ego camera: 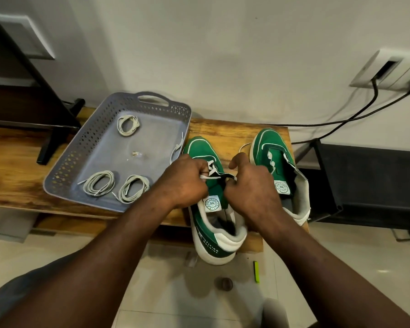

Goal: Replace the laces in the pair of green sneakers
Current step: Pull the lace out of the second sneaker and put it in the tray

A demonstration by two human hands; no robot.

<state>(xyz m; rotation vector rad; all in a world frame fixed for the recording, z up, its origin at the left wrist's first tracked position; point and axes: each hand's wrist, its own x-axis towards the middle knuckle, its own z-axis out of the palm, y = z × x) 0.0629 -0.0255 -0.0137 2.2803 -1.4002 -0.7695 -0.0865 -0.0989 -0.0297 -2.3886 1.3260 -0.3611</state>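
Two green sneakers with white soles stand on a wooden bench. Over the left sneaker (200, 147) both hands work at the eyelets. My left hand (185, 183) pinches the white lace (205, 176) at the shoe's left side, and a length of it trails back toward the tray. My right hand (249, 185) grips the same lace at the right side of the tongue. The heel of this shoe hangs past the bench's front edge. To the right, the other sneaker (279, 159) has its tongue up and only a little lace near the toe.
A grey perforated tray (85, 147) on the bench (17, 162) holds three coiled white laces (100, 183) and a small clear scrap. A black stand leg sits at left, a black shelf (369, 181) at right, cables along the wall. A green marker (256, 271) lies on the tiled floor.
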